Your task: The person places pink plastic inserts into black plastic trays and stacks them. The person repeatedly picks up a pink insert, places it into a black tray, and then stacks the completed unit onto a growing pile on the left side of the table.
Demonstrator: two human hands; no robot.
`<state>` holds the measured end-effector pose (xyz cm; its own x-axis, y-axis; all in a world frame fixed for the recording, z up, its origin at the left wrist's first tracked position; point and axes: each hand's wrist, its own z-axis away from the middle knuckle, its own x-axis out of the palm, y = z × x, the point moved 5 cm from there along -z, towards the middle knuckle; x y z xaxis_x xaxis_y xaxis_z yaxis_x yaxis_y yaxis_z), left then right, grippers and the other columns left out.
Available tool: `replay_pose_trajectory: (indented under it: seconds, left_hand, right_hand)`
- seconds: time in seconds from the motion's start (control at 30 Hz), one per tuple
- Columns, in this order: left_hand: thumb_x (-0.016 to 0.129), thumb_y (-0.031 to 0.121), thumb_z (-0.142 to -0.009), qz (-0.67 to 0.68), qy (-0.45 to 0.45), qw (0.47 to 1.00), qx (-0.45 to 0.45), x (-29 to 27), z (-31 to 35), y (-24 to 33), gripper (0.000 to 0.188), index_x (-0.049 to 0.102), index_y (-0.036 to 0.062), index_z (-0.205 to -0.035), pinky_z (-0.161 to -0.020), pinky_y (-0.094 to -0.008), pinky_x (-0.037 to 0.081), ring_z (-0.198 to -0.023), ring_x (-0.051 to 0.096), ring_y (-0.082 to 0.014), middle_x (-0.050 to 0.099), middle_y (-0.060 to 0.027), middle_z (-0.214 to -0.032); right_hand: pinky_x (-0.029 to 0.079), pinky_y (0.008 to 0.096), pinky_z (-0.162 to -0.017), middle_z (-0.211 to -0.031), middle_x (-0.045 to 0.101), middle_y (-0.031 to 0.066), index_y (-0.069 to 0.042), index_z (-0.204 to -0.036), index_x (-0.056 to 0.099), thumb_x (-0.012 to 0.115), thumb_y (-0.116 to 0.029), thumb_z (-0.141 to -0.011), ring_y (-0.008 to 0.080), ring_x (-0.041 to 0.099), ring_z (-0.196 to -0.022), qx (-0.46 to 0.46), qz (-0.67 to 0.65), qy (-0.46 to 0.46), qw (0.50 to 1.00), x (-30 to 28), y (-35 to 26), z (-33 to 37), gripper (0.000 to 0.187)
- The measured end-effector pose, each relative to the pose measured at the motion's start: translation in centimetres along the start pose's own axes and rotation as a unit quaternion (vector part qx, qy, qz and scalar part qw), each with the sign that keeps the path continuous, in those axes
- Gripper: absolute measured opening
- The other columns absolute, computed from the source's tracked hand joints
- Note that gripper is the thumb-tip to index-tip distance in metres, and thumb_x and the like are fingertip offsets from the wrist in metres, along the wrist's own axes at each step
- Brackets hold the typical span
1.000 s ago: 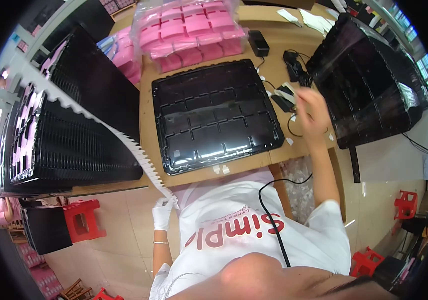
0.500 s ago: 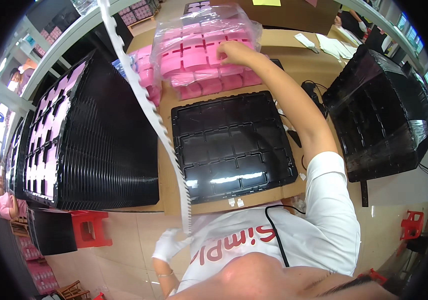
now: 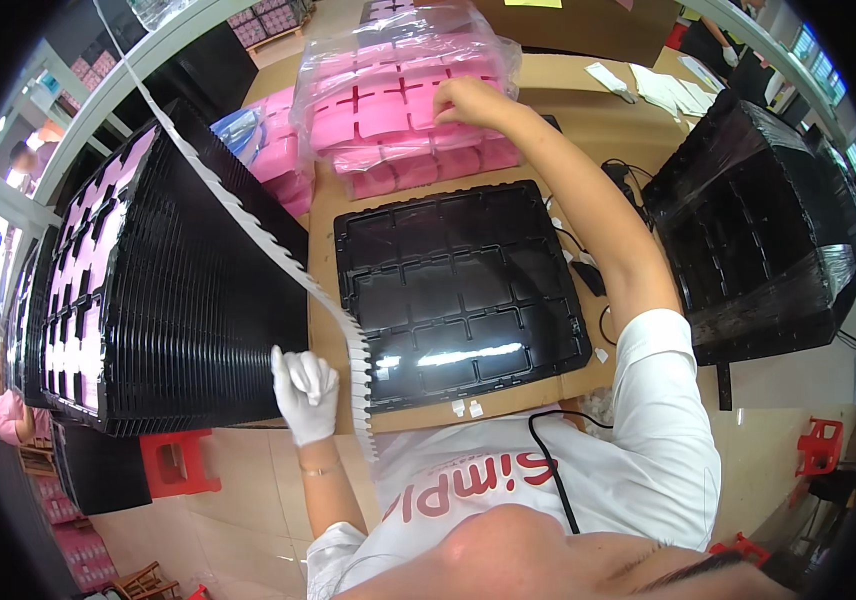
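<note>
My left hand (image 3: 306, 396), in a white glove, is raised beside the near right corner of a tall stack of black trays (image 3: 218, 290). One finger is stretched out and the others are bent; nothing shows in it. A long white strip with a notched edge (image 3: 248, 222) runs from the upper left down past the hand to my shirt. My bare right hand (image 3: 466, 102) reaches far forward, its fingers bent down on a pile of pink slotted sheets (image 3: 378, 108) in clear plastic. Its fingertips are partly hidden. Between my arms lies a black compartment tray (image 3: 458, 290).
A wrapped stack of black trays (image 3: 763, 230) stands at right. White gloves (image 3: 663, 92) and a dark cable (image 3: 628, 190) lie on the brown tabletop (image 3: 568, 110). Red stools (image 3: 180, 462) stand on the floor. Other people are at the left edge and top right.
My left hand has risen from beside my shirt to the tray stack, away from the strip's lower end. The strip's upper part has swung left. My right hand stays on the pink pile.
</note>
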<state>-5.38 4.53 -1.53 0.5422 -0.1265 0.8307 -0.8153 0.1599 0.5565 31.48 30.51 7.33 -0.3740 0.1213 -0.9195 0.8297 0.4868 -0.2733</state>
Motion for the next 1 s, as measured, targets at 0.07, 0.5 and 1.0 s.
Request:
replay_pose_trajectory:
  seconds: [0.07, 0.5, 1.0]
  left_hand:
    - [0.039, 0.039, -0.104, 0.165, -0.071, 0.981, -0.077, 1.1, -2.2, -1.7, 0.059, 0.034, 0.0138, -0.051, -0.041, -0.0248, 0.022, -0.037, 0.027, -0.0098, 0.034, -0.0015, -0.045]
    - [0.042, 0.049, -0.101, -0.329, -0.181, 0.925, -0.062, 9.4, -18.5, -9.9, 0.071, 0.023, 0.0004, -0.149, -0.114, -0.0439, 0.028, -0.141, 0.033, -0.0304, 0.031, -0.0168, -0.153]
    - [0.059, 0.083, -0.067, 0.068, -0.097, 0.985, -0.128, 7.7, -19.0, -9.9, 0.089, 0.052, 0.0121, -0.121, -0.079, -0.0337, 0.047, -0.09, 0.055, -0.0204, 0.054, -0.0072, -0.117]
  right_hand:
    - [0.051, 0.0368, -0.072, -0.085, 0.068, 0.0105, -0.004, -0.087, 0.069, 0.074, -0.018, -0.077, 0.0249, 0.065, -0.079, 0.045, -0.027, -0.02, 0.998, -0.4, -0.2, -0.3, 0.018]
    - [0.051, 0.0362, -0.073, -0.086, 0.071, 0.0118, -0.002, -0.088, 0.067, 0.069, -0.019, -0.082, 0.0254, 0.068, -0.081, 0.019, -0.205, 0.513, 0.834, -7.4, -5.2, -1.5, 0.018]
    - [0.046, 0.0315, -0.095, -0.119, 0.06, 0.0106, 0.0, -0.123, 0.053, 0.07, -0.026, -0.09, 0.022, 0.058, -0.111, 0.228, -0.742, 0.279, 0.565, 0.3, -4.2, 14.4, 0.046]
